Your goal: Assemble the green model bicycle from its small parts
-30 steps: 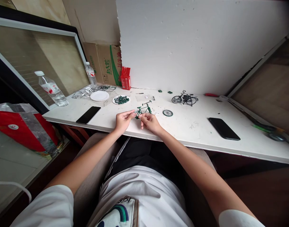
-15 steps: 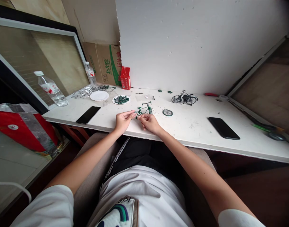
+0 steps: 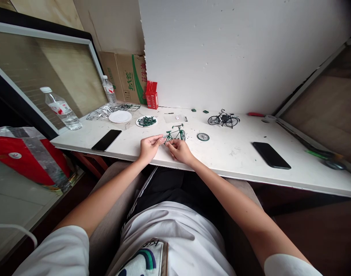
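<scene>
Fingers (image 3: 156, 137) of the left hand (image 3: 148, 148) are pinched together at the rear of the green model bicycle (image 3: 175, 132); its lower frame is pinched by the right hand (image 3: 181, 151), though the exact contact is hidden. From the head view, the bicycle is held upright near the desk's (image 3: 227, 142) front edge. Its thin frame is best steadied lightly, with pressure kept close to the grip. A loose wheel (image 3: 203, 137) lies to the right; toward the back edge, green parts (image 3: 147, 121) and a black bicycle (image 3: 223, 120) are seen.
</scene>
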The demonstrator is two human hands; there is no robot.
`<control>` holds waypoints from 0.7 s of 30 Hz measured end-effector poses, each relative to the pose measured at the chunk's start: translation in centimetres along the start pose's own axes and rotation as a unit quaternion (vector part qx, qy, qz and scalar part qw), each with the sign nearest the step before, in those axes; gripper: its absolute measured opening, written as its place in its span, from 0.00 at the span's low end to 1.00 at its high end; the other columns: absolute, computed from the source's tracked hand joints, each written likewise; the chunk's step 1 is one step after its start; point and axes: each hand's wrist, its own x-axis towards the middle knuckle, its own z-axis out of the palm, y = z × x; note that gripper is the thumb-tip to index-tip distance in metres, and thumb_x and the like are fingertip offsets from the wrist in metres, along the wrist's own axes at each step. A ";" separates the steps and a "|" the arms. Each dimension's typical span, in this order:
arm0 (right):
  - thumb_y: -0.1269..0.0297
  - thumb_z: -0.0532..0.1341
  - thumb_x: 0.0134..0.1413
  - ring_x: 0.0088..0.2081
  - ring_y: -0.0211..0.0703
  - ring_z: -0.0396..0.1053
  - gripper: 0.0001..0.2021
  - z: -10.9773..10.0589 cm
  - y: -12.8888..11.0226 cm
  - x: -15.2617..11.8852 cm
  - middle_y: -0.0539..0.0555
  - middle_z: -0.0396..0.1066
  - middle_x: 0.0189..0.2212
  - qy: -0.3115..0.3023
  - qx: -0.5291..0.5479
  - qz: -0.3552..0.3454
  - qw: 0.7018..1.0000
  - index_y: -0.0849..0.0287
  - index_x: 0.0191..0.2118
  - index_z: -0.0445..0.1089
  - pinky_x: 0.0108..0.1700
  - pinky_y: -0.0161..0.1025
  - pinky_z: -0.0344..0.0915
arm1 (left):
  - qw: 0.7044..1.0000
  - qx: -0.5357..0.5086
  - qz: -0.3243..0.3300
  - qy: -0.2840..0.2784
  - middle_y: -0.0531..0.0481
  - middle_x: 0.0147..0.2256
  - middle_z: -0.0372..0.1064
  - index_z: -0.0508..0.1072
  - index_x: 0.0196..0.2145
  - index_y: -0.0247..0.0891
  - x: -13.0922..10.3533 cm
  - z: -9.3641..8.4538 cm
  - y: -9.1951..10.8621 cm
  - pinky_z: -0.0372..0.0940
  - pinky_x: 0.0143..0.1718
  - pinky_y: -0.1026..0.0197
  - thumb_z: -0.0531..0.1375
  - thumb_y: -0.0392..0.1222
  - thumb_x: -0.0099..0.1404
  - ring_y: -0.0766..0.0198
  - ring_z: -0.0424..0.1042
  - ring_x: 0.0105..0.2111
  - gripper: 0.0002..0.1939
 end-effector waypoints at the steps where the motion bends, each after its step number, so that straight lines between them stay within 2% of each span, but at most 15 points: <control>1: 0.40 0.58 0.67 0.14 0.37 0.62 0.22 0.0 0.0 0.0 0.44 0.64 0.14 0.001 -0.002 -0.001 1.000 0.55 0.35 0.69 0.23 0.36 0.59 | 1.000 0.000 0.003 -0.001 0.33 0.45 0.83 0.83 0.47 0.29 0.0 0.0 0.0 0.72 0.60 0.39 0.76 0.60 0.53 0.44 0.83 0.46 0.34; 11: 0.39 0.58 0.66 0.14 0.37 0.59 0.23 -0.1 0.1 0.0 0.44 0.63 0.12 -0.004 -0.003 0.001 1.000 0.55 0.36 0.69 0.23 0.36 0.57 | 1.000 0.027 0.014 -0.003 0.32 0.49 0.81 0.82 0.49 0.30 0.2 -0.4 -0.6 0.73 0.59 0.42 0.77 0.54 0.53 0.44 0.82 0.49 0.32; 21: 0.44 0.61 0.63 0.17 0.38 0.60 0.18 0.1 0.5 0.3 0.45 0.65 0.16 0.021 0.004 0.015 1.000 0.56 0.37 0.70 0.22 0.36 0.54 | 1.000 0.025 0.011 -0.004 0.32 0.50 0.81 0.82 0.49 0.29 0.0 -0.1 -0.1 0.73 0.59 0.43 0.77 0.52 0.53 0.46 0.82 0.49 0.31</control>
